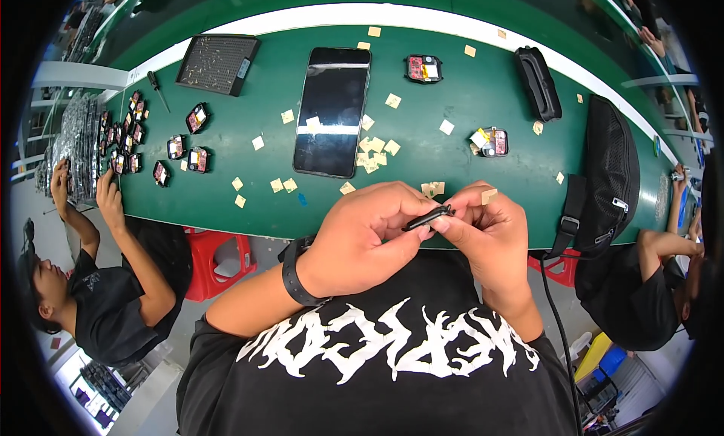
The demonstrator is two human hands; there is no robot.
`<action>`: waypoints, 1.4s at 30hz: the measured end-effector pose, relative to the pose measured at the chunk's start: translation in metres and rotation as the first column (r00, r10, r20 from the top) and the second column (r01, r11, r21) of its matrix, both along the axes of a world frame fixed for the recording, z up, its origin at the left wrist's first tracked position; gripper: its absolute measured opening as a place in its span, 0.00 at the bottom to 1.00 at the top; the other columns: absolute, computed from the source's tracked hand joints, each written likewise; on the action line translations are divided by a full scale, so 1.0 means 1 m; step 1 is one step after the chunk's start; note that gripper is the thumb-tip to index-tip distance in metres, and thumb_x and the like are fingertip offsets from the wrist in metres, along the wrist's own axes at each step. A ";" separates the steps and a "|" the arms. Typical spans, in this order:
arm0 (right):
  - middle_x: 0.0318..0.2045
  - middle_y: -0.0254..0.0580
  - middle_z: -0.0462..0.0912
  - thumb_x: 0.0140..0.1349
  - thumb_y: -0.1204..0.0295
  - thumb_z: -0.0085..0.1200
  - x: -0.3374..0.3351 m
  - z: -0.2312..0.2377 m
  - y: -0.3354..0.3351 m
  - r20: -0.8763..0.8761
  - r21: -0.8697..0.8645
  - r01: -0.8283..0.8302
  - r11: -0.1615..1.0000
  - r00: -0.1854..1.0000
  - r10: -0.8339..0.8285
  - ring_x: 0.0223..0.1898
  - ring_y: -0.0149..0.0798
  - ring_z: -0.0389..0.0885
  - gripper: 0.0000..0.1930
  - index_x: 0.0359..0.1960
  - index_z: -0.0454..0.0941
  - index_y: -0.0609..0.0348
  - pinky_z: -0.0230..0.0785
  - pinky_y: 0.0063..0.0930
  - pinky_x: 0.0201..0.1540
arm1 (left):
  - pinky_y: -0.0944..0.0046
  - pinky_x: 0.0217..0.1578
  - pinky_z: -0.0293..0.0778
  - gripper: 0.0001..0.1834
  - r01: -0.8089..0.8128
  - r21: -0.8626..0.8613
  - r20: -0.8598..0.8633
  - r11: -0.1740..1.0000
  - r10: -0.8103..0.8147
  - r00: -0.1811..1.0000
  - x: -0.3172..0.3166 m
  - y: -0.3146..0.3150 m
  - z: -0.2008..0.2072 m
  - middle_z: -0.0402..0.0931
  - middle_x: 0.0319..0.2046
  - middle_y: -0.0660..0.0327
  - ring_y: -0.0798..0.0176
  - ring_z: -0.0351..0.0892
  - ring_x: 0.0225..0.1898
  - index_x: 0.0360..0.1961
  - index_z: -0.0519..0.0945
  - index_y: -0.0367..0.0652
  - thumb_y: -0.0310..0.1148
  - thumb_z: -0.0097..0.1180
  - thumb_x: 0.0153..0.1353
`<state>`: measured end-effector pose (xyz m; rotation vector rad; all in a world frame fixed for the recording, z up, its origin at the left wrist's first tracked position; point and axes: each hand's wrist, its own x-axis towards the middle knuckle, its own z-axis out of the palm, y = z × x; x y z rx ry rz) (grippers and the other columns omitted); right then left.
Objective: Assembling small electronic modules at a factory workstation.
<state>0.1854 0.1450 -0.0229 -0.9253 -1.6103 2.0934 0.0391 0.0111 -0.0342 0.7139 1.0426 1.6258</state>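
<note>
Over the near edge of the green table (256, 210), both my hands are closed on a small black watch-like casing (424, 219), seen nearly edge-on. My left hand (369, 229) pinches its left side between thumb and fingers. The thumb and fingertips of my right hand (486, 236) grip the other end. A small tan paper square (489, 197) shows against my right index finger. Which face of the casing is turned away, I cannot make out. Just beyond my fingers lie more tan squares (433, 189). Farther off stand opened casings with red boards, one at right (494, 142) and one behind it (424, 69).
A large dark-screened tablet or phone (332, 112) lies mid-table among scattered squares. At left are several opened casings (198, 159), a screwdriver (158, 89) and a black tray (217, 64). A black case (538, 83) and waist bag (611, 176) lie right. People sit on both sides.
</note>
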 end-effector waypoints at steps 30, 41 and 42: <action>0.33 0.31 0.77 0.64 0.79 0.65 0.012 0.030 -0.001 0.022 0.169 -0.122 0.978 0.992 0.121 0.26 0.17 0.66 0.08 0.42 0.79 0.64 0.58 0.17 0.27 | 0.71 0.33 0.76 0.27 0.243 -0.193 -0.253 0.951 -0.287 0.924 -0.031 -0.012 0.042 0.82 0.39 0.56 0.70 0.80 0.30 0.70 0.67 0.30 0.23 0.42 0.69; 0.30 0.44 0.80 0.67 0.79 0.55 0.036 0.029 0.009 -0.115 0.508 -0.432 0.745 0.823 0.556 0.27 0.40 0.78 0.16 0.56 0.79 0.64 0.71 0.32 0.31 | 0.71 0.33 0.75 0.27 0.204 -0.175 -0.345 0.963 -0.254 0.903 -0.033 -0.014 0.038 0.82 0.38 0.58 0.71 0.80 0.30 0.68 0.69 0.30 0.21 0.42 0.67; 0.27 0.42 0.79 0.69 0.77 0.55 0.038 0.026 0.006 -0.120 0.441 -0.474 0.762 0.811 0.573 0.25 0.39 0.77 0.16 0.57 0.79 0.63 0.70 0.32 0.30 | 0.71 0.33 0.75 0.27 0.199 -0.183 -0.371 0.963 -0.255 0.893 -0.034 -0.014 0.038 0.82 0.37 0.58 0.71 0.80 0.30 0.68 0.69 0.30 0.21 0.42 0.67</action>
